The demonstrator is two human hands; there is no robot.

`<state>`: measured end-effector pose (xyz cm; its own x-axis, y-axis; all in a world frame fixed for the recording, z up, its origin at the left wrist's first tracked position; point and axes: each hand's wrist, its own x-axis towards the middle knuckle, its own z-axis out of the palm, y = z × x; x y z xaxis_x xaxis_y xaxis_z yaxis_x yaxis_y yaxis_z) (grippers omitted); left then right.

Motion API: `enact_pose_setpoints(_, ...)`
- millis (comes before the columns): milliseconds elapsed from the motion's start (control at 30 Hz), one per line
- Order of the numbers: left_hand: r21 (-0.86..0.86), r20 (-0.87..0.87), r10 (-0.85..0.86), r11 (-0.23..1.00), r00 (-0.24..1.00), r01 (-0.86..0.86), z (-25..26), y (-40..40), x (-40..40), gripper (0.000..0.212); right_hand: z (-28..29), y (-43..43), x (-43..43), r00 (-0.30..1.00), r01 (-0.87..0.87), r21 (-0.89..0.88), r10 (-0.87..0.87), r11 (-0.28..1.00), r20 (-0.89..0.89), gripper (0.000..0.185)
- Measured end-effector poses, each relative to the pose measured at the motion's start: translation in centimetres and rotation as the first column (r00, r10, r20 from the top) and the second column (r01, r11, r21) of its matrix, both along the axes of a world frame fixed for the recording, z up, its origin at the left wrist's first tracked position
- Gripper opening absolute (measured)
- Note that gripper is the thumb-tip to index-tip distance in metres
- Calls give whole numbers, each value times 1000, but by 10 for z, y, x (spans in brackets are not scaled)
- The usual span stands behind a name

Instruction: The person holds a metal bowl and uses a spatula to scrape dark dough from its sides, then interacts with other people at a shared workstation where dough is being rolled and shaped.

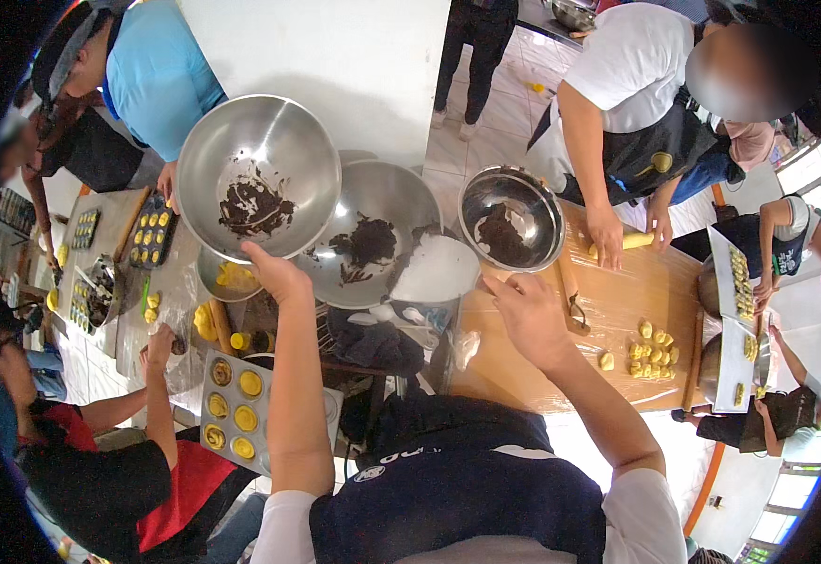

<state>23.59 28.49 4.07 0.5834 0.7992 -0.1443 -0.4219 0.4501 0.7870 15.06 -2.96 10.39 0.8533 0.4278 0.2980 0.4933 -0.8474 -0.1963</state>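
Note:
My left hand [278,271] grips the rim of a large steel mixing bowl [269,127], raised and tilted towards me, with dark brown filling [255,204] smeared on its bottom. In my right hand [529,310] is the near rim of a smaller steel bowl [551,225], which also holds dark filling [503,233]. Between them a second large steel bowl [410,190] bears a clump of dark filling [369,242]; a white scraper or sheet [435,271] lies over its right side. The fingers of both hands partly hide behind or under the rims.
Film-covered wooden table [488,374] at right bears yellow dough pieces [653,352] and a rolling pin [569,282]. A co-worker [636,84] rolls dough there. At left, a muffin tin [262,402] with filled cups stands near another person [100,451]. White spoons [382,314] lie below the middle bowl.

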Motion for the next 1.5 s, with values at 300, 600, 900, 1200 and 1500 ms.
enact_pose_setpoints(300,-57,21,0,998,1000,1,22,-3,-8,59,28,9,29,985,32,351,31,936,-171,24)
enact_pose_setpoints(600,-44,-17,60,997,998,-61,37,16,-21,59,67,31,46,998,17,144,-8,989,-63,18)
enact_pose_setpoints(900,-30,29,84,996,996,-83,36,19,-23,58,14,68,60,999,-31,29,30,999,30,27)
enact_pose_setpoints(1200,-5,-10,139,990,990,-139,42,30,-30,64,9,73,53,996,53,53,-49,997,-75,33)
enact_pose_setpoints(1500,-158,-39,80,984,996,-85,26,29,-21,59,-2,56,42,986,86,114,-68,990,-152,28)
